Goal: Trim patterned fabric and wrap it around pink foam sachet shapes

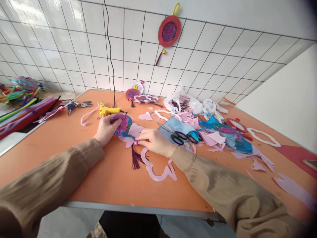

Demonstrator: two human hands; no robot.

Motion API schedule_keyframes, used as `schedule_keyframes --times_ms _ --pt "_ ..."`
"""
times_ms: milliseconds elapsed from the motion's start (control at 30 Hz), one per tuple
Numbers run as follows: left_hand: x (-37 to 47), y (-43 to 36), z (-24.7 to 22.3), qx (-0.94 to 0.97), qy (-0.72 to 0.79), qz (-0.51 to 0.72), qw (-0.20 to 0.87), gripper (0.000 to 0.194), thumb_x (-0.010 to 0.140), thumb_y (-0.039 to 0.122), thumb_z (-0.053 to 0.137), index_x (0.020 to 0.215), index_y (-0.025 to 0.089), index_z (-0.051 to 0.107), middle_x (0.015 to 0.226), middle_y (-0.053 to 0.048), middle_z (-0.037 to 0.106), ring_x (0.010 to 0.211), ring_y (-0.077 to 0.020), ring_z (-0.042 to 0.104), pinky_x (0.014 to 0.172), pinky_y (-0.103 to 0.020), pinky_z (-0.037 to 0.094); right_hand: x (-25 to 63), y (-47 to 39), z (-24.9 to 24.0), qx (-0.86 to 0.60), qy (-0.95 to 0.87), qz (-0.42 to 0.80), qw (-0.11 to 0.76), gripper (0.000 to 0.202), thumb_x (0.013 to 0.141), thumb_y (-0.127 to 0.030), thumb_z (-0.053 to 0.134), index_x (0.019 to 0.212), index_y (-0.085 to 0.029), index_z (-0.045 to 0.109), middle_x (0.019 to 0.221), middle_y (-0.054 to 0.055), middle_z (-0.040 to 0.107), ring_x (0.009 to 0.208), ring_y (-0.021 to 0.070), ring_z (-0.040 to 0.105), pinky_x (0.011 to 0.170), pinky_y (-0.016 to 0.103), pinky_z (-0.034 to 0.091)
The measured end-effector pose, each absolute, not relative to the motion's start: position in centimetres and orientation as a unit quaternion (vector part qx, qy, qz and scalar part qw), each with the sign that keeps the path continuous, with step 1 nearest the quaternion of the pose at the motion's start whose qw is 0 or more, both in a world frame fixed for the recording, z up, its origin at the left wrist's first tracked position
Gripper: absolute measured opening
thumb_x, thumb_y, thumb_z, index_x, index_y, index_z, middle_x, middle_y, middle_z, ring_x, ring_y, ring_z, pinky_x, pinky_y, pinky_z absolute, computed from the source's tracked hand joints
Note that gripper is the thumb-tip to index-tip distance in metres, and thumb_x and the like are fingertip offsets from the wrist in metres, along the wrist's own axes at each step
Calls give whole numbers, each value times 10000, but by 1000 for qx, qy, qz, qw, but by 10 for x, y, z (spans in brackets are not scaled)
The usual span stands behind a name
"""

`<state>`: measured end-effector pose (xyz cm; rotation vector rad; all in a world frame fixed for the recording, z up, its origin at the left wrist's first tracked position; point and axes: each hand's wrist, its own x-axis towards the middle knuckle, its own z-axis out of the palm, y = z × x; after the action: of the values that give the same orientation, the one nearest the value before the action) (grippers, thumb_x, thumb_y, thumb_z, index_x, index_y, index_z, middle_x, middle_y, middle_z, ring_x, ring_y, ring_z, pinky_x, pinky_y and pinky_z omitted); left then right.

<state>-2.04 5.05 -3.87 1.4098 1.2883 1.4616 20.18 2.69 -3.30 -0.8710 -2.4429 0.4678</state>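
Note:
My left hand [106,129] pinches the edge of a round floral fabric piece [125,125], purple and blue with green leaves. Beneath the fabric lies a pink felt cutout [135,129] with a wavy edge. At the lower edge of the fabric, my right hand [155,140] has its fingertips closed at a small pink bead [136,142]. From the bead hangs a dark purple tassel [136,158] that rests on the table. A pink wavy frame [155,178] lies under and in front of my right hand.
A yellow glue gun [109,109] lies behind my left hand. Black-handled scissors [179,137] rest on light blue fabric [173,125], right of my right hand. Pink scraps [214,138] spread rightward over the orange table [99,178]. A finished round ornament [169,31] hangs on the tiled wall.

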Motion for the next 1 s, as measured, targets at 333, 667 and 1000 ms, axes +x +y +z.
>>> schedule_keyframes --times_ms 333,667,1000 --pt "-19 47 -34 547 507 562 357 277 663 347 728 823 127 775 752 -62 763 656 -186 685 616 -280 563 201 24 -33 -360 -882 165 257 202 862 -94 659 681 -166 607 731 2 642 697 118 578 668 235 392" --pt "-19 47 -34 520 497 571 396 325 642 357 767 871 127 783 788 -72 772 651 -192 705 629 -307 603 277 53 30 -514 -830 90 197 245 880 -221 516 637 -195 489 632 -17 519 611 126 455 614 262 327" --pt "-16 44 -27 525 513 562 381 277 633 351 775 805 135 767 716 -62 760 600 -177 677 556 -266 562 407 70 42 -701 -634 -173 279 347 739 -36 660 492 -206 484 489 -2 367 699 227 570 764 443 356"
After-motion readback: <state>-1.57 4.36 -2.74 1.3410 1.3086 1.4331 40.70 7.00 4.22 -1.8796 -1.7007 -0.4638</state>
